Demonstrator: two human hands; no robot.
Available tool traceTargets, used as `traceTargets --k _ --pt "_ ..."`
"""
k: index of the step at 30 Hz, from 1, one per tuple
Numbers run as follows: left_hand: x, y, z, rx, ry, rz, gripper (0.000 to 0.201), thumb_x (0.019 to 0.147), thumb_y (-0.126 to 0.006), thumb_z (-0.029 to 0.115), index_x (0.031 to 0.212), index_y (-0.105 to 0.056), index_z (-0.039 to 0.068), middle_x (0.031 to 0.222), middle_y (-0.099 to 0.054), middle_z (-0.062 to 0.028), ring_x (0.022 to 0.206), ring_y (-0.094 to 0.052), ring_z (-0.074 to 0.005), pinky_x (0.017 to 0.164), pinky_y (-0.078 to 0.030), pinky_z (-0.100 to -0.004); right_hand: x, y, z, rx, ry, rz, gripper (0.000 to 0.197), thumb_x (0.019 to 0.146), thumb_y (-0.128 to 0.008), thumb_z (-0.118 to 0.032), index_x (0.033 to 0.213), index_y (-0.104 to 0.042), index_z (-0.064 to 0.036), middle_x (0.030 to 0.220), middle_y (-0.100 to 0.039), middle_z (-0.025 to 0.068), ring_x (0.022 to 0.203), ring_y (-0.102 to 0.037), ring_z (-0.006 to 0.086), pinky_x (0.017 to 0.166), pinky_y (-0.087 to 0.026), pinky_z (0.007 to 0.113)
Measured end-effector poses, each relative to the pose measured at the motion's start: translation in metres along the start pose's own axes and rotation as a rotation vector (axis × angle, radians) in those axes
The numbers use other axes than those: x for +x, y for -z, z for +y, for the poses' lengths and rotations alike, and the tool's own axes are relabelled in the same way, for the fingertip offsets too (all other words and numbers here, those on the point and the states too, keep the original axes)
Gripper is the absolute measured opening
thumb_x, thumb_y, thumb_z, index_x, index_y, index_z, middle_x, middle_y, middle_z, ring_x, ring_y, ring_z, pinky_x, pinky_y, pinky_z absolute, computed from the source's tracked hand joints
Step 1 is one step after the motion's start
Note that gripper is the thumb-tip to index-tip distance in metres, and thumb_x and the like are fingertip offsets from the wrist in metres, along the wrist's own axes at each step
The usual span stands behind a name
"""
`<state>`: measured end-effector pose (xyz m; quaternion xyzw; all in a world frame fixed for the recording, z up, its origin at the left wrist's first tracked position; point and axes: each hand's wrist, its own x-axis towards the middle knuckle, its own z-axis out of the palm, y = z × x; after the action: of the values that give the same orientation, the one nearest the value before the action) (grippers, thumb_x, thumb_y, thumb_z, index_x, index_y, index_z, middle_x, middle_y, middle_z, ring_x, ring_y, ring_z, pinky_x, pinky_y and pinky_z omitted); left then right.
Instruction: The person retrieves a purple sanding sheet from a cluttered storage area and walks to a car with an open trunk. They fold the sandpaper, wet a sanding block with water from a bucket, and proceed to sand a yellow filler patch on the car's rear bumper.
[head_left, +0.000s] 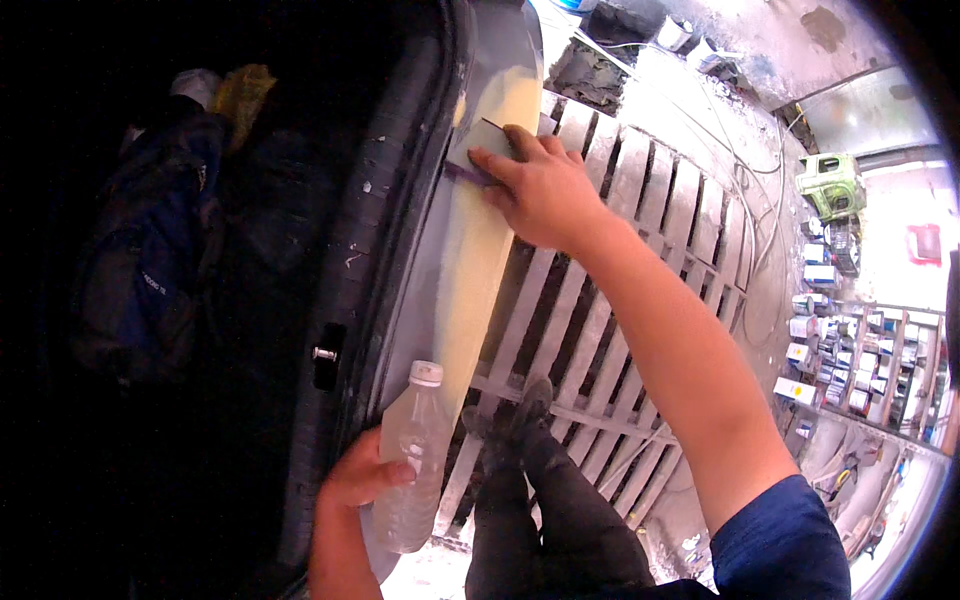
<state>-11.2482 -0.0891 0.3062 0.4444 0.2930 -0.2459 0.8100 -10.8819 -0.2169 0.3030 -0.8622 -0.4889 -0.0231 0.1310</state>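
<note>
My right hand [543, 185] presses a flat grey sanding pad [477, 143] against the upper part of the car's rear panel [470, 250]. Its fingers spread over the pad's top and edge. Grey primer and patches of pale yellow filler cover the panel. At the panel's lower end, my left hand [365, 472] is wrapped around a clear plastic bottle [415, 470] with a white cap. The bottle stands upright in the picture, its contents too unclear to make out. Behind the bottle, part of the left hand's fingers is hidden.
The dark open trunk lies left, edged by a black rubber seal [455, 80], with a dark blue backpack [150, 260] inside. My feet stand on a slatted wooden pallet [600, 330]. Hoses [745, 190] cross the floor. A green crate [832, 185] and several cans [820, 275] are farther right.
</note>
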Motion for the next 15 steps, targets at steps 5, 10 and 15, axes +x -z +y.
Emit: traceTargets --k 5,10,15 --pt "-0.001 0.001 -0.003 -0.035 0.007 0.0 0.08 0.071 -0.082 0.042 0.132 -0.05 0.001 0.114 -0.064 -0.0059 0.103 -0.061 -0.0179 0.09 -0.048 -0.0347 -0.104 -0.001 -0.076 0.183 0.198 -0.165 0.063 0.077 -0.066 -0.019 0.138 -0.054 -0.0255 0.143 -0.041 0.0227 0.124 -0.046 0.0418 0.098 -0.041 0.054" --pt "-0.003 -0.002 -0.001 -0.023 0.015 0.006 0.079 0.071 -0.082 0.04 0.132 -0.05 0.001 0.115 -0.064 -0.0068 0.104 -0.061 -0.0187 0.092 -0.048 -0.0352 -0.054 -0.003 -0.045 0.021 0.032 -0.119 0.046 0.089 -0.059 -0.026 0.135 -0.056 -0.0255 0.141 -0.044 0.022 0.119 -0.049 0.0404 0.095 -0.042 0.053" --pt "-0.003 -0.003 0.004 -0.016 0.003 0.005 0.078 0.072 -0.082 0.035 0.133 -0.05 0.0 0.117 -0.063 -0.0072 0.107 -0.06 -0.0182 0.095 -0.046 -0.0352 -0.041 -0.004 -0.047 0.064 -0.057 -0.11 0.048 0.087 -0.062 -0.023 0.134 -0.057 -0.0235 0.142 -0.043 0.0228 0.12 -0.049 0.0407 0.097 -0.04 0.051"
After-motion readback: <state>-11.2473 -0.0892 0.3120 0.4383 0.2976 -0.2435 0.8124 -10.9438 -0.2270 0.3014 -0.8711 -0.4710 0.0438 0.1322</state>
